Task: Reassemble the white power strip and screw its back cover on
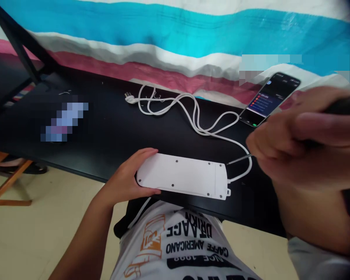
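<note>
A white power strip (189, 175) lies with its screwed back facing up near the table's front edge. My left hand (128, 175) grips its left end, thumb and fingers on opposite long sides. Raised at the right, my right hand (297, 136) is closed round a screwdriver, whose thin metal shaft (240, 158) points left toward the strip's upper right corner. The tip appears close to a corner screw, but I cannot tell whether it touches. Most of the handle is hidden in the fist. From the strip's right end a white cord (204, 134) loops back to its plug (130, 98).
A lit phone (270, 99) leans at the back right, behind my right hand. The black table (105, 132) backs onto a striped sheet (151, 27). A blurred-out item (64, 122) lies at the left. Part of a wooden stool (8, 179) shows lower left.
</note>
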`<move>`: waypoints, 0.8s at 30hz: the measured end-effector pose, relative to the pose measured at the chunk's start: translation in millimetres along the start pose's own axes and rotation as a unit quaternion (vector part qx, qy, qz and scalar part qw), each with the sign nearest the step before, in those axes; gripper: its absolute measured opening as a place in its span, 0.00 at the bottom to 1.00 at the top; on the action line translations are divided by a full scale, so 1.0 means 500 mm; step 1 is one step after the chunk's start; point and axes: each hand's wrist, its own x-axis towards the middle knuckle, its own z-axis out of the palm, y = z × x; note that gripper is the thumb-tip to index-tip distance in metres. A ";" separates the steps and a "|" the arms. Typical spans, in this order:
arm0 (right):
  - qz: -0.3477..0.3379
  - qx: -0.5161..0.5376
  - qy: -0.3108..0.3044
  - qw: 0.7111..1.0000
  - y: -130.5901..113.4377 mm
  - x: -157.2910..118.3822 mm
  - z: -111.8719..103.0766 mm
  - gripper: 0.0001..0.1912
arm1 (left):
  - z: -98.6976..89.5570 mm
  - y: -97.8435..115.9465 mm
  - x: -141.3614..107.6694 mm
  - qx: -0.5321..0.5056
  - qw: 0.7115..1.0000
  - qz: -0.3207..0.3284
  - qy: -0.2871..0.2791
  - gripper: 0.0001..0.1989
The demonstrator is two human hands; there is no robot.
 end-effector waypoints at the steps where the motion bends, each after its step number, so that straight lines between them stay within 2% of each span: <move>1: 0.006 0.053 0.028 0.998 0.004 0.006 0.013 0.21 | -0.001 0.001 0.000 0.001 1.000 0.003 0.001 0.50; 4: 0.021 0.119 0.037 0.992 0.033 0.012 0.034 0.12 | 0.000 0.003 0.000 0.002 1.000 0.005 0.005 0.50; 8: 0.011 0.110 -0.006 0.994 0.066 0.014 0.028 0.12 | 0.002 0.003 0.001 0.007 1.000 0.000 0.008 0.50; 16: -0.025 0.125 -0.069 0.990 0.093 0.028 0.014 0.14 | -0.002 0.005 0.000 0.009 1.000 0.003 0.008 0.49; 19: -0.024 0.155 -0.165 0.974 0.099 0.039 -0.001 0.17 | -0.004 0.003 0.001 0.009 1.000 -0.001 0.011 0.49; 21: -0.024 0.162 -0.250 0.954 0.097 0.051 -0.013 0.23 | -0.004 0.002 0.002 0.010 1.000 -0.004 0.012 0.49; 24: -0.051 0.154 -0.336 0.928 0.086 0.074 -0.032 0.29 | -0.004 0.002 0.002 0.016 1.000 -0.006 0.013 0.49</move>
